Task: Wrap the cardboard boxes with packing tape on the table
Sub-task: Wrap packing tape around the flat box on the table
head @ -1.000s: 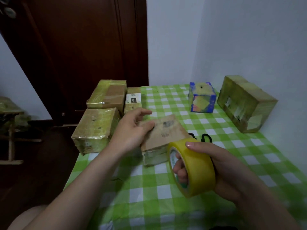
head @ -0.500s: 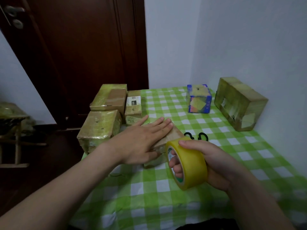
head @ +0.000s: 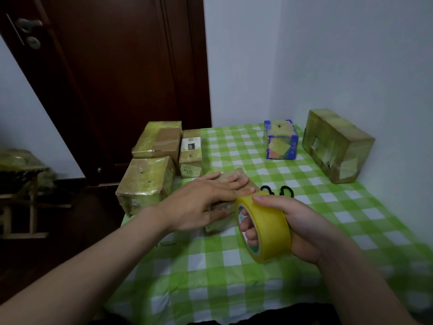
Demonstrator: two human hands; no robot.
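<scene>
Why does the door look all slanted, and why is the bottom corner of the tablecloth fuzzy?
Head view: the wide-angle lens makes the door lean and bends straight lines near the edges. Head view: the tablecloth smears at the lower right, probably motion blur, while the tape roll looks sharper. Head view: the room is dim, with soft shadows.

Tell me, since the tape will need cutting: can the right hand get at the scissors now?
Likely not yet: the right hand grips the tape roll, fingers through its core. The scissors lie close beyond it, handles uncovered, so a freed hand should reach them.
</scene>
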